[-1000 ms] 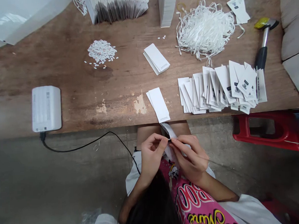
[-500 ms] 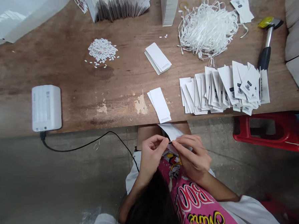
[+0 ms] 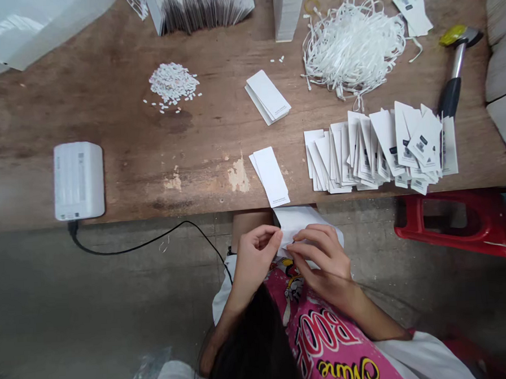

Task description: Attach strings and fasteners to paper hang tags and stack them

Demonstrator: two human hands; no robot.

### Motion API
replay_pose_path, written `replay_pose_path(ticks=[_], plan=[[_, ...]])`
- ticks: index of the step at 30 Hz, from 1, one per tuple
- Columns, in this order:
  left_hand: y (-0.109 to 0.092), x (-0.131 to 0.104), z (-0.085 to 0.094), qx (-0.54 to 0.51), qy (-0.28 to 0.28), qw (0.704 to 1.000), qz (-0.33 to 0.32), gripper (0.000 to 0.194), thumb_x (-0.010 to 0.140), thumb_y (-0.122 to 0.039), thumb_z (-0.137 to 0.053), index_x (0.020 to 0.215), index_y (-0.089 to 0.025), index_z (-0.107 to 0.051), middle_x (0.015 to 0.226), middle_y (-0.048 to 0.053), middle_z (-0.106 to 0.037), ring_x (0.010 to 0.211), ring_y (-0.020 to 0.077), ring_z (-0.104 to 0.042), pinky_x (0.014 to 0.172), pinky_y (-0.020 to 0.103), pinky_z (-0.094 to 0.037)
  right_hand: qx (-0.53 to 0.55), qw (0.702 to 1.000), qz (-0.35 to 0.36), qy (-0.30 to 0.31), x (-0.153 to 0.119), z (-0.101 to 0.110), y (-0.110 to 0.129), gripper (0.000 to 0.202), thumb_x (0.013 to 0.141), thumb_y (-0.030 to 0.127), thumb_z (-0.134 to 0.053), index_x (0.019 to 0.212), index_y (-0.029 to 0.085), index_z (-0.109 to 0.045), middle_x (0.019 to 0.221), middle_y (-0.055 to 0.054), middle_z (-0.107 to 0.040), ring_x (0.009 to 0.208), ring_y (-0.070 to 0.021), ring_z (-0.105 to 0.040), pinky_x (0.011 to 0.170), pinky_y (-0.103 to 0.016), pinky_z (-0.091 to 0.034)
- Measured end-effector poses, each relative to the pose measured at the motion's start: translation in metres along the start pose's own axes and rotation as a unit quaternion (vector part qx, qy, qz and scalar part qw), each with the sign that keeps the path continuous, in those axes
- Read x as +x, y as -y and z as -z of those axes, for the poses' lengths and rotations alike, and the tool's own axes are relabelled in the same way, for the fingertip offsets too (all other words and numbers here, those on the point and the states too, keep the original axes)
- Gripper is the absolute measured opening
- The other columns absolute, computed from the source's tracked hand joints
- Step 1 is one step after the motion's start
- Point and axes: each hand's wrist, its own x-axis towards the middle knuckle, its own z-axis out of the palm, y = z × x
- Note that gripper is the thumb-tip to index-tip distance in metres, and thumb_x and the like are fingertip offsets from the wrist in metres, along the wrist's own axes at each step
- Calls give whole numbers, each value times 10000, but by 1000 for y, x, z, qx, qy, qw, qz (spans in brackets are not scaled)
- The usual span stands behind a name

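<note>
Bringing fingertips close for apparent precision by a white sheet (image 3: 301, 216), left hand (image 3: 255, 257) has its grip together; right hand (image 3: 324, 259), I cannot tell.

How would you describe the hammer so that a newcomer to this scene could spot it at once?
Start at the wooden table and go to its right end. The hammer lies beside the fanned white cards, set apart by its yellow-tipped head and black grip.
</note>
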Motion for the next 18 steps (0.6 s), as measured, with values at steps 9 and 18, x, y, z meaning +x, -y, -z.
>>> replay_pose_path(ticks=[9,18], plan=[[8,5,2,143,-26,988,-60,219,871,-301,-567,984,-178,-709,965,50,-750,861,169,-684,777,251,-504,-17,973,108,202,34,15,-16,83,882,132,-588,958,128,-620,930,-86,-670,870,-198,-556,717,-350,-425],[-3,14,-2,289,-50,947,-133,168,892,-222,-539,987,-198,-676,877,5,-748,776,132,-681,710,212,-476,120,984,-110,69,86,25,-41,35,837,161,-645,804,169,-639,741,-8,-654,612,-96,-525,552,-237,-405]])
